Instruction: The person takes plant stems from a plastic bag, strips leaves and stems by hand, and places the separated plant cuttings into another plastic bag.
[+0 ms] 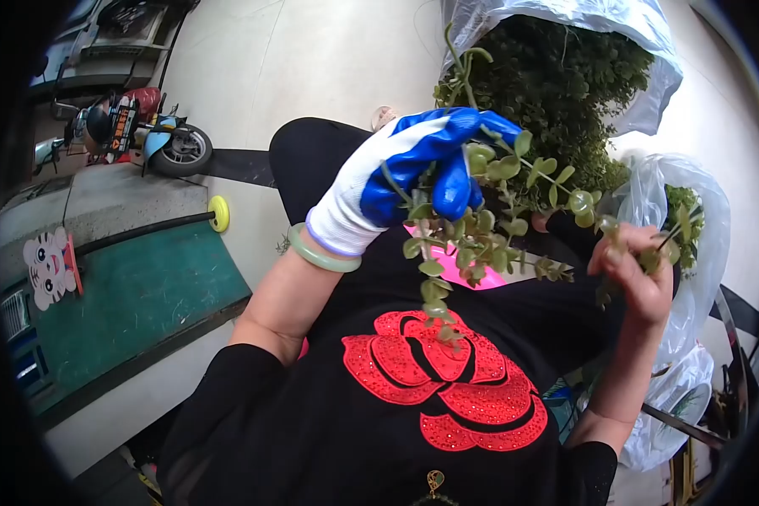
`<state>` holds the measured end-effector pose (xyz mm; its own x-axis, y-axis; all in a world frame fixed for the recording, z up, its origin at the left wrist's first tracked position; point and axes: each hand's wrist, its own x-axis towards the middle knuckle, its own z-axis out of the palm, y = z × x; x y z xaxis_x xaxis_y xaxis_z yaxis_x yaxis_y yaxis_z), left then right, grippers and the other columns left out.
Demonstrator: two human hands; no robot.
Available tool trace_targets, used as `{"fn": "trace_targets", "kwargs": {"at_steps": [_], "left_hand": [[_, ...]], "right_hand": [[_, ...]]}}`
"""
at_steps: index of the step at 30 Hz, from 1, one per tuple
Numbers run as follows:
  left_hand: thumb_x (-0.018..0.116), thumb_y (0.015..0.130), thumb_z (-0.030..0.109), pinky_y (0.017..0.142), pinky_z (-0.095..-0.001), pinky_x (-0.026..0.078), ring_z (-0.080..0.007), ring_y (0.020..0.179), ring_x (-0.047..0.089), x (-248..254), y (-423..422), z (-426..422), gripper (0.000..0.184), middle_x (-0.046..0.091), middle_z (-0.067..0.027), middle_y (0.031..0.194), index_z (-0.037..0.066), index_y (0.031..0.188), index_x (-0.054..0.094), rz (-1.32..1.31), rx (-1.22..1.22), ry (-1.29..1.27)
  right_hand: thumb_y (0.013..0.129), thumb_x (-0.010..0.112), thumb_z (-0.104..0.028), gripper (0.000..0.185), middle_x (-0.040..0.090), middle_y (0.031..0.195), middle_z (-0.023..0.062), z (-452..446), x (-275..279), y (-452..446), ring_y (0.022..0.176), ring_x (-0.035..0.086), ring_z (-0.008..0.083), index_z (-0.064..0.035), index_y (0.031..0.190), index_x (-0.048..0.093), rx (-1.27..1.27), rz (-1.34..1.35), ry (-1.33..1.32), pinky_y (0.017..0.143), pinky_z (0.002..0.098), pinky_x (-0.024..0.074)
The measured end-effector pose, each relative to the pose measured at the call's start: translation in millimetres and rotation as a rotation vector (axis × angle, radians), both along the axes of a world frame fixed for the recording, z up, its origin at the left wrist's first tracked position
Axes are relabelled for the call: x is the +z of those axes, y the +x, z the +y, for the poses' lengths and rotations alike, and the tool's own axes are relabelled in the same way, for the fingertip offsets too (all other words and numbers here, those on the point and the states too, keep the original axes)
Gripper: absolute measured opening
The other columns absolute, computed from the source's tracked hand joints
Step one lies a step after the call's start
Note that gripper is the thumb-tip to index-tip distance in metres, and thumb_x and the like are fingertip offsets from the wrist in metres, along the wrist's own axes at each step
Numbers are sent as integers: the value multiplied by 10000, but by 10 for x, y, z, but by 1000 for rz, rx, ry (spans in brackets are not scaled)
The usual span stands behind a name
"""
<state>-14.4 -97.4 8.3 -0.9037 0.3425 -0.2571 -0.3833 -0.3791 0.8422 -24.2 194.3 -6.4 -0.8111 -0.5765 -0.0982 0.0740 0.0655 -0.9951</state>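
Note:
My left hand point(430, 164), in a white and blue coated glove with a green bangle at the wrist, is closed round a bunch of leafy stems point(481, 236) with small round leaves. Some stems hang below the glove in front of my black top, and others stick up above it. Bare, my right hand point(637, 270) is at the right, its fingers pinched on the tip end of a long stem from the same bunch. A pink object point(464, 268) shows partly behind the hanging stems.
A large plastic bag point(649, 42) of dark green plants lies open beyond my hands. Another clear bag point(704, 194) with greenery stands at the right. At the left are a green board point(152, 287), a yellow disc point(218, 214) and a parked scooter point(164, 148).

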Motion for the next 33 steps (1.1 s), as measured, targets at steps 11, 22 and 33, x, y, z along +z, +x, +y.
{"fn": "trace_targets", "kwargs": {"at_steps": [11,22,33], "left_hand": [[588,855,72,579,-201,473,-68,570,559,4,4,228,259,665,-88,938,-62,1075,612,33,67,-249],[474,959,247,588,-294,460,-153,577,554,-204,73,189,301,583,-64,706,-29,899,579,-280,-188,-60],[406,982,294,671,-336,503,-195,649,578,-185,-197,292,367,573,-77,736,-11,1151,522,171,270,-218]], "right_hand": [[875,572,-122,354,683,880,82,-459,385,-113,610,583,103,-15,1213,571,-307,491,424,591,265,477],[696,638,-138,133,592,651,109,-501,-530,-1,625,602,317,-79,808,598,160,620,275,538,394,467],[879,625,-224,229,671,963,140,2418,-1326,-67,804,634,285,-58,1036,634,-807,153,1241,712,361,482]]}}
